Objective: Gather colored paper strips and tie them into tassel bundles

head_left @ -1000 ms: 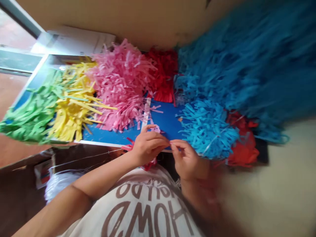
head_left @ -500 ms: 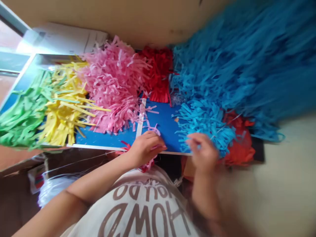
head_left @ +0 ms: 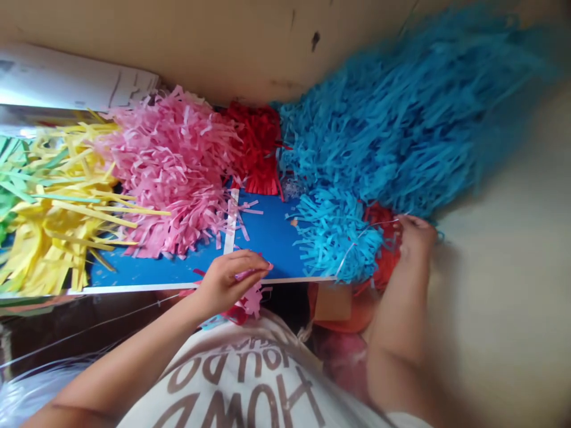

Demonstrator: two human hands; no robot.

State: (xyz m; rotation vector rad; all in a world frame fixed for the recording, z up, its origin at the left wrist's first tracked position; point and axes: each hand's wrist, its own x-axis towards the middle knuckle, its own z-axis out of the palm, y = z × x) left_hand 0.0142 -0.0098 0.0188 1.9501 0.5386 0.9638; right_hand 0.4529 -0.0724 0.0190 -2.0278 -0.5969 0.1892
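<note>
In the head view, my left hand [head_left: 236,276] is at the table's front edge, its fingers closed in a pinch. A bit of pink paper shows at the fingertips, and pink paper fringe [head_left: 253,300] with red pieces hangs just below the hand. Off to the right, my right hand [head_left: 416,233] is pinched on a thin white string [head_left: 354,245]. That string runs down and leftward across a light blue fringe bundle [head_left: 330,223]. Beside my right hand lies a red-orange fringe bundle [head_left: 387,261], partly covered.
The blue table [head_left: 272,229] has a white edge. Yellow fringe [head_left: 49,238], green fringe [head_left: 11,178], a pink heap [head_left: 173,160] and a red bundle [head_left: 256,142] lie along it. A large blue heap [head_left: 401,131] leans against the wall at the back right.
My right hand has moved right and away from me, drawing the white string across the blue fringe. My left hand stays near the table edge. The view has shifted rightward.
</note>
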